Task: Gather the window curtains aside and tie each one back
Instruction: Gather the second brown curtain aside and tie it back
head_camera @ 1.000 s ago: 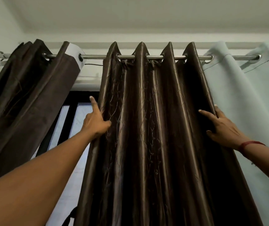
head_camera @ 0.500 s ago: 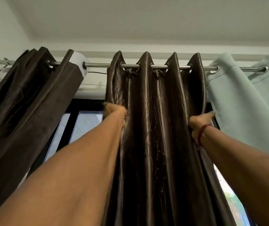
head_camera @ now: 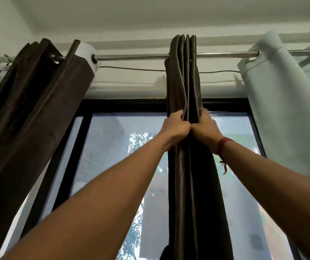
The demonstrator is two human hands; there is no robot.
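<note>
Background: black-framed glass window (head_camera: 113, 147).
Item: glossy dark-brown satin curtain (head_camera: 185, 76), bunched for tying.
Grip: my left hand (head_camera: 176, 126) and right hand (head_camera: 205, 126) clench it.

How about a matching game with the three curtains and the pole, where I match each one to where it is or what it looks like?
Things:
1. shiny brown curtain
2. pale curtain
3. dull brown curtain
4. pole

Descriptions:
A. silver, running across the top
B. far right
C. squeezed between the left hand and right hand
D. far left

Pairs: 1-C, 2-B, 3-D, 4-A
</note>
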